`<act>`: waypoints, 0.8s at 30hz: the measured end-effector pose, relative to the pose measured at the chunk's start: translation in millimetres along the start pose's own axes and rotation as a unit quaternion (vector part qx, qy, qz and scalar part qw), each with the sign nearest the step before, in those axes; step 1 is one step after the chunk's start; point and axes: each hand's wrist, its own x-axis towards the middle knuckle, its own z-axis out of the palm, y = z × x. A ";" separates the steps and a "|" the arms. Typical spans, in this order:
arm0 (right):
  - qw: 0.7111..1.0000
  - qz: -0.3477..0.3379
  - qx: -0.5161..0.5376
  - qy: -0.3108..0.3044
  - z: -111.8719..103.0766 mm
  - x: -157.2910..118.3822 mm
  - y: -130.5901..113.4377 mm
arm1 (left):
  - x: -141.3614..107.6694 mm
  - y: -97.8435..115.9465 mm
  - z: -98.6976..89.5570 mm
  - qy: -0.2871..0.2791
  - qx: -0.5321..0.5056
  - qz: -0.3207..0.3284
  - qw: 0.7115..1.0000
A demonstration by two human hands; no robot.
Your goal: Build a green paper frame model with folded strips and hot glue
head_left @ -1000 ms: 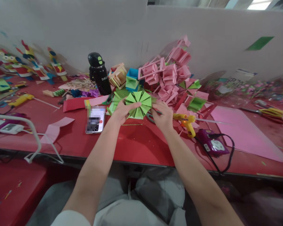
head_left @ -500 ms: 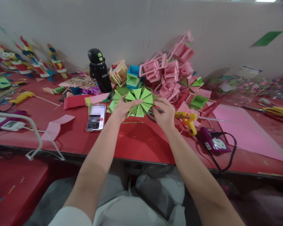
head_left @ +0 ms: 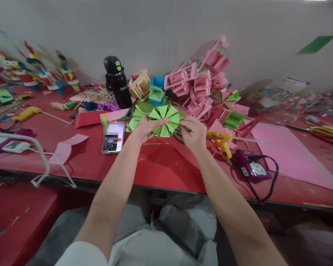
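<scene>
A round green folded-paper piece [head_left: 169,120] with pleats spreading from its centre is held above the red table [head_left: 169,170]. My left hand [head_left: 146,128] grips its left side, the thumb lying across the front. At the right edge of the piece is my right hand [head_left: 193,133], its fingers pinched together; what they hold, if anything, is too small to make out. Dark scissor handles [head_left: 178,136] show partly beside my right fingers. More green paper [head_left: 137,114] lies behind my left hand.
A phone [head_left: 113,137] and a black bottle [head_left: 119,85] stand left of my hands. Pink paper lanterns [head_left: 202,83] are piled behind. To the right are a yellow glue gun [head_left: 223,142], a purple power socket [head_left: 251,166] and a pink sheet [head_left: 291,155].
The green paper piece has shifted very slightly, with my left thumb a little further over its centre. My right hand stays by its right edge, almost unmoved.
</scene>
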 end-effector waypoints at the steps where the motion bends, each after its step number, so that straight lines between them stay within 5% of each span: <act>1: 1.000 0.004 0.000 -0.007 -0.2 0.2 0.2 | 0.3 -0.1 -0.3 -0.001 0.001 0.002 1.000; 7: 1.000 0.003 0.027 -0.001 0.6 1.2 -0.4 | 1.3 -0.1 0.3 -0.044 -0.050 0.017 0.998; 18: 0.999 -0.015 0.046 -0.004 0.2 1.9 -3.9 | -6.6 3.2 2.8 0.007 -0.003 -0.021 1.000; 24: 0.999 -0.001 0.035 0.003 3.0 0.6 4.1 | -2.2 2.0 3.1 -0.048 -0.052 0.010 0.997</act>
